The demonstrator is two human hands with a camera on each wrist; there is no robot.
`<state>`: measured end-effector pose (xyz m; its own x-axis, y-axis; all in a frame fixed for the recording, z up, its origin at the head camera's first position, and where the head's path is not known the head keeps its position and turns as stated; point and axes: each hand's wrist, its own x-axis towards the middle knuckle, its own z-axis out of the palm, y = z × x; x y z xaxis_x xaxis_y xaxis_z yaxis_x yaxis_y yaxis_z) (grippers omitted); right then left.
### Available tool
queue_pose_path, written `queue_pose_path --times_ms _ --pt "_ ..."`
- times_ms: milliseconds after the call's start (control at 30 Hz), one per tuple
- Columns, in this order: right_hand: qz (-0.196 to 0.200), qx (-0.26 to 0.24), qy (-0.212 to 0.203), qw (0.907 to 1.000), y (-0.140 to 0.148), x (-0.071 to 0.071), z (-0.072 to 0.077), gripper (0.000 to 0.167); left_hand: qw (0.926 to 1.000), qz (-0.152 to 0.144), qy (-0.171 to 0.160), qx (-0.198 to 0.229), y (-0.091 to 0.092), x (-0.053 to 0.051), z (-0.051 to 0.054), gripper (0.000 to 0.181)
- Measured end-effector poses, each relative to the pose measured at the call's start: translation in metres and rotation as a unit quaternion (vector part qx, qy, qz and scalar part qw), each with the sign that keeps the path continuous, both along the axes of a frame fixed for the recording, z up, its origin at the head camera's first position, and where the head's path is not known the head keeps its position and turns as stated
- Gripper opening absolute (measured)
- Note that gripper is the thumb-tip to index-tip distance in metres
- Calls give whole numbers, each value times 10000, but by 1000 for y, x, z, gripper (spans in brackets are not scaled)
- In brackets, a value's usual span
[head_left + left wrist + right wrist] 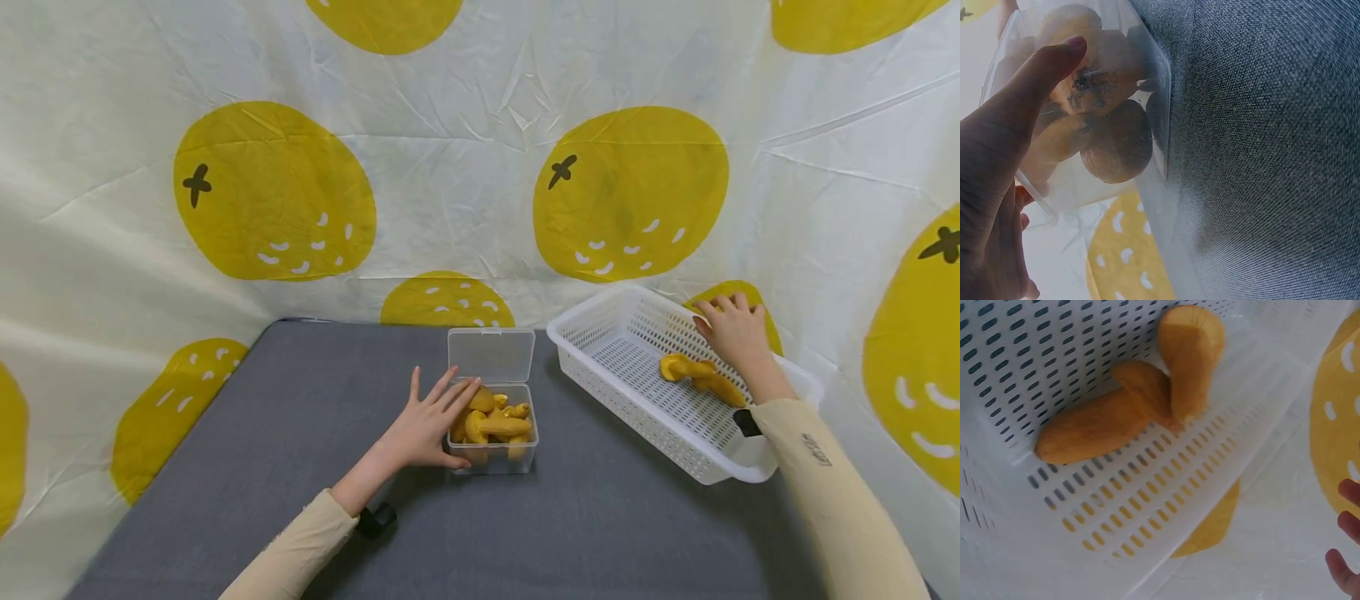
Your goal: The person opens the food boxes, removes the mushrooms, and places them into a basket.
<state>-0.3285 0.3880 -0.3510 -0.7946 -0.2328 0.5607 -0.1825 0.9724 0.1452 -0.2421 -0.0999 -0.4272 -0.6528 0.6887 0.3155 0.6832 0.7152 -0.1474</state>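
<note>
My left hand (431, 423) rests against the left side of a small clear plastic box (491, 461), fingers fairly straight and spread, thumb on its near wall. In the left wrist view that thumb (1054, 65) lies across the box wall. Yellow-brown mushrooms (504, 426) fill the box, whose clear lid (491, 354) stands open at the back. Over the right long side of a white perforated basket (637, 408), my right hand (738, 333) holds nothing, its fingers loosely bent. Below it, a few mushrooms (701, 375) lie in the basket; the right wrist view shows them bunched, one mushroom (1094, 428) lying lengthwise.
A grey cloth (300, 450) covers the table under the box and basket. Behind them hangs a white curtain (450, 167) printed with yellow fruit, close to the table's back edge and to the basket's right side.
</note>
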Motion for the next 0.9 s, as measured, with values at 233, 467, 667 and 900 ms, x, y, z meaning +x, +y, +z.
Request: queue_pose_path --times_ms 233,467,667,900 --pt "97 -195 -202 9996 -13 12 13 24 10000 46 -22 -58 -1 -1 -2 117" --pt "540 -230 -113 9982 -38 33 23 23 10000 40 75 -15 -1 -1 -3 118" --pt "986 -240 206 9946 -52 50 28 27 9999 49 77 -74 -1 -1 -2 119" --pt "1675 -226 637 9835 -66 69 35 39 9996 122 152 -182 -4 1 1 118"
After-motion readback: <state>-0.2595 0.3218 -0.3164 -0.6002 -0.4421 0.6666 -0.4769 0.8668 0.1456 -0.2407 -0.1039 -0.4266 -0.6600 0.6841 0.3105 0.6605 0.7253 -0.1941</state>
